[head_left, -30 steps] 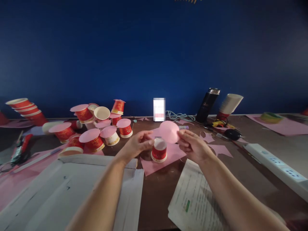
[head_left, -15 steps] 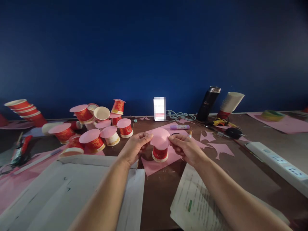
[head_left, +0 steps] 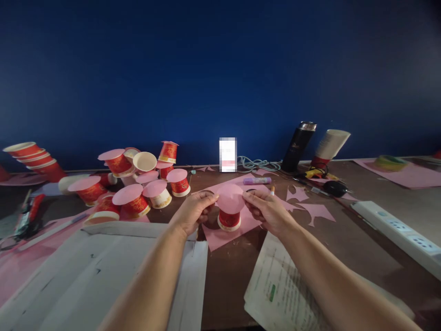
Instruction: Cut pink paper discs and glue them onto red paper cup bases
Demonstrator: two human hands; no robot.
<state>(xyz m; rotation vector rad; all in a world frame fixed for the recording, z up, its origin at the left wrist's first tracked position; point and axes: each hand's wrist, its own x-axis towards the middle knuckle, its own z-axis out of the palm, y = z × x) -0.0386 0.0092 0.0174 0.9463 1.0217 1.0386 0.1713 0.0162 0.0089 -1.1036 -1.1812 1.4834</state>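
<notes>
A pink paper disc [head_left: 230, 198] lies on top of an upside-down red paper cup [head_left: 229, 220], which stands at the centre on a pink paper sheet [head_left: 215, 239]. My left hand [head_left: 196, 211] pinches the disc's left edge between thumb and finger. On the opposite side, my right hand [head_left: 267, 212] has its thumb and finger closed on the right edge. Just behind the cup lies a purple glue stick [head_left: 257, 181].
Several cups with pink discs, such as one [head_left: 86, 189], crowd the left. Cut pink scraps [head_left: 315, 212], a black flask [head_left: 298, 146], a computer mouse [head_left: 335, 188] and a power strip [head_left: 396, 232] are at right. White board [head_left: 113, 276] and printed papers [head_left: 275, 294] lie in front.
Hands, disc and cup hold nearly the same positions. The view has shifted very slightly.
</notes>
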